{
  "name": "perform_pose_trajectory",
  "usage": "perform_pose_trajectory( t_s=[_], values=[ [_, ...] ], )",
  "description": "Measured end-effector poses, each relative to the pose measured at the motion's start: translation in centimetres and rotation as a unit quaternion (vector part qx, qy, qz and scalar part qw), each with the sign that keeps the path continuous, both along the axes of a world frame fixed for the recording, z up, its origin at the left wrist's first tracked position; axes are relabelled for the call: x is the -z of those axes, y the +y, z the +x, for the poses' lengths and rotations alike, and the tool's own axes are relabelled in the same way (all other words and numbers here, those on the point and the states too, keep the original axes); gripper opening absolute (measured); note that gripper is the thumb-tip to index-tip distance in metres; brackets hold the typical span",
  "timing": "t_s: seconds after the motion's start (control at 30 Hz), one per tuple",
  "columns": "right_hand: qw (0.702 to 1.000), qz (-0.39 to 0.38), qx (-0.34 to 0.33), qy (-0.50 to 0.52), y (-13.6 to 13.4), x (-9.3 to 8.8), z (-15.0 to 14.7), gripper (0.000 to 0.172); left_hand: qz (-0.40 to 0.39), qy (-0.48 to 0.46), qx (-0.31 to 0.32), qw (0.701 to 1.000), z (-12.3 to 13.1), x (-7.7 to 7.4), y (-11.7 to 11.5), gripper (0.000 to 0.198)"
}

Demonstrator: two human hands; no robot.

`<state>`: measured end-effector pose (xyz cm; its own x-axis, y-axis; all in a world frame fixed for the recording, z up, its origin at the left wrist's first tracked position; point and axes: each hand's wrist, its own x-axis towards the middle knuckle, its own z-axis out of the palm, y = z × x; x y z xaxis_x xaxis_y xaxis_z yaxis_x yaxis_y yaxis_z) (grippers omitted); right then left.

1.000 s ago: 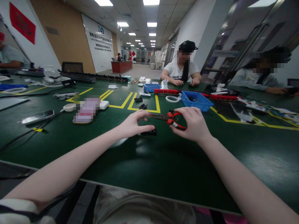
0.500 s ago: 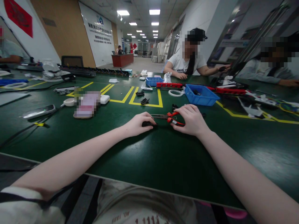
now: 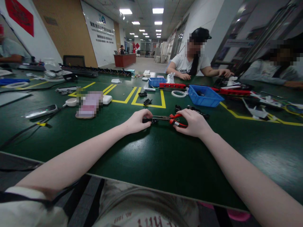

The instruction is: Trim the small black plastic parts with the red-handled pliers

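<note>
One pair of pliers [image 3: 171,118], two blue trays [image 3: 204,101] [image 3: 157,84], apparently two white rings [image 3: 179,96] [image 3: 25,85].

Rows of rectangular white ceiling lights [image 3: 158,10] recede above a pale grey floor [image 3: 146,64]. On the left, a tan ribbed wall panel [image 3: 63,31] adjoins a white sign board [image 3: 104,56] with dark lettering [image 3: 104,40]; a boxy red-brown desk [image 3: 125,60] stands beyond. At right, a white wall [image 3: 201,19] borders dark glass panels [image 3: 251,22].

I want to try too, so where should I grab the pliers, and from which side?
Probably by the red handles, coming from the right: they spread apart on that side, where the right hand holds them, while the slim nose points left, toward the left hand.
</note>
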<state>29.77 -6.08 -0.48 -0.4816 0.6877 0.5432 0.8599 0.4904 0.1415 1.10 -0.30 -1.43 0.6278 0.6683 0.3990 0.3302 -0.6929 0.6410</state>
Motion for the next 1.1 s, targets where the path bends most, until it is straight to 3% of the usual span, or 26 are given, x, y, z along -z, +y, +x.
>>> perform_pose_trajectory(
  t_s=[0.47,0.83,1.1],
  values=[
    [0.999,-0.045,0.007,-0.011,-0.56,-0.37,-0.43,0.04,0.017,0.045,0.029,0.998,-0.25,-0.19,0.48,0.013],
    [0.995,-0.101,0.003,0.012,-0.55,-0.53,-0.39,0.037,-0.04,0.041,-0.017,0.998,-0.18,-0.25,0.38,0.013],
    [0.992,-0.125,0.005,0.026,-0.43,-0.47,-0.3,0.035,-0.055,0.044,-0.013,0.997,-0.1,-0.26,0.48,0.01]
  ],
)
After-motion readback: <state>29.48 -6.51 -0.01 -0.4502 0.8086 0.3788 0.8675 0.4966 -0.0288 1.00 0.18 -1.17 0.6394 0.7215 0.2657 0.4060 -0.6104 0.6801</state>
